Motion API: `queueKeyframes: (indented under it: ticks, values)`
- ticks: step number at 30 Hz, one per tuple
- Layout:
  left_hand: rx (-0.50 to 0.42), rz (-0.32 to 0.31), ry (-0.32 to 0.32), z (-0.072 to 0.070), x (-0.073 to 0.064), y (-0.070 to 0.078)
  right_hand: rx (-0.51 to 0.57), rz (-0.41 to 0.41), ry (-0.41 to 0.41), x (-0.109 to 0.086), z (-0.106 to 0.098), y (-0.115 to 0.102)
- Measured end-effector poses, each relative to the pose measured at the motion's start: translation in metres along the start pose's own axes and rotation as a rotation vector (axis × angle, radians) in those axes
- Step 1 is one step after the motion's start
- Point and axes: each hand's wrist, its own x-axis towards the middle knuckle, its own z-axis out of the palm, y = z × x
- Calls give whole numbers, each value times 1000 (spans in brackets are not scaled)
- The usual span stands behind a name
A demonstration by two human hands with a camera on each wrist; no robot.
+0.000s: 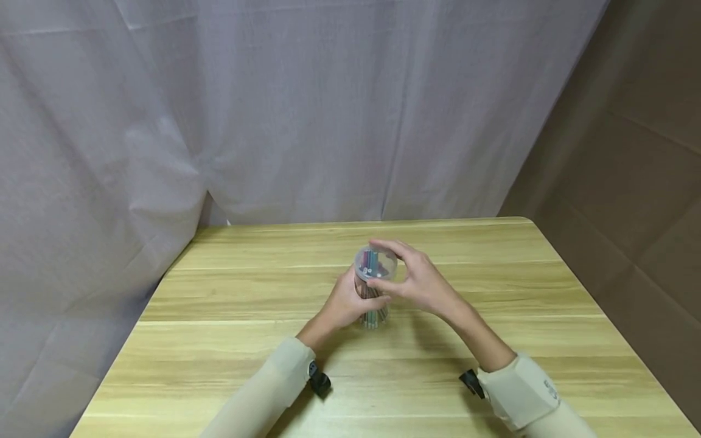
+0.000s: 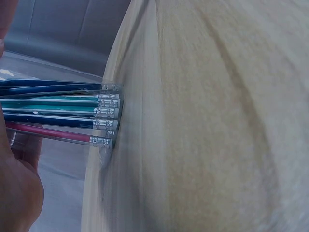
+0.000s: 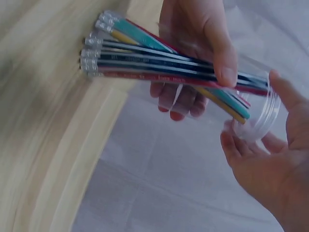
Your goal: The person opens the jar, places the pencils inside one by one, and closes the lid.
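Note:
A clear plastic jar (image 1: 372,319) stands upright on the table with its lid end up. Several pencils (image 3: 154,65) in blue, teal, yellow and red lean inside it, their eraser ends down by the tabletop. My left hand (image 1: 344,302) grips the jar around its side, thumb across the front. Around the clear round lid (image 1: 386,261) at the top, my right hand (image 1: 424,280) curls its thumb and fingers, holding it by the edge. In the left wrist view, silver-banded eraser ends (image 2: 104,113) show close to the wood.
The wood-grain table (image 1: 219,340) spreads out on all sides of the jar. A pale grey curtain (image 1: 301,109) hangs behind the table and along its left, and a brown panel (image 1: 630,201) is at the right. Both wrists carry small black cameras (image 1: 319,382).

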Motion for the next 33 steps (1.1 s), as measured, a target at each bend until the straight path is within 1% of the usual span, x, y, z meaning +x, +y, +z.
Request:
queueKeyframes:
  ticks: [2,5,8,10,12,13,15,21,24,26,28,30,33]
  values:
    - [4,8,-1,0,0,0,-7,-6,54,-1,5,0]
    - [31,0,4,-1,-1,0,-21,-10,143,-4,13,-3]
    - [43,-14,4,-1,-2,0,-25,14,214,-7,22,-4]
    - [52,-21,3,-1,-2,0,-21,38,240,-8,26,-6]
    - [61,-23,2,-1,-2,0,-11,56,240,-9,28,-6]
    - [64,-23,2,-1,-2,0,-2,60,228,-10,27,-6]
    - [68,-22,6,-1,-2,0,25,56,176,-9,23,-6]
    - [31,-22,6,-1,-2,1,115,-6,-72,-1,0,0]
    - [29,-24,0,-1,-2,1,136,-13,-155,3,-10,4]
    - [28,-18,-5,0,-2,1,146,-2,-188,4,-15,5]
    - [27,-7,-10,0,-1,1,153,0,-201,5,-17,6]
    - [24,0,-15,-1,-1,2,159,-3,-200,5,-18,6]
    - [16,1,-12,0,-1,2,152,-18,-175,5,-17,7]
